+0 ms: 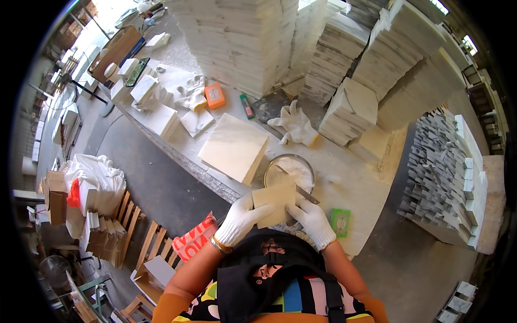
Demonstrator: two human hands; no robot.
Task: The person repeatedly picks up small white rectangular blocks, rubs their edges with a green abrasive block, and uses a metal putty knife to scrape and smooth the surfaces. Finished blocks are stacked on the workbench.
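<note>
My left hand (237, 222), in a white knit glove, grips a square cream-coloured tile (276, 200) by its left edge. On the tile's right side is my right hand (314, 222), gloved the same way, with its fingers closed around a putty knife (307, 195); part of the tool is hidden by the hand and tile. Just beyond the tile stands a round metal bowl (267, 166) with white powder or paste in it. A stack of pale square tiles (234, 145) lies left of the bowl on the stone worktable (344, 185).
Beyond the bowl lie a loose white glove (295, 126), a green tube (247, 106) and an orange box (215, 96). A green packet (340, 222) sits near my right hand. Tall marble slab stacks (231, 43) rise at the back. Grey stone strips (439, 172) fill a stand at right.
</note>
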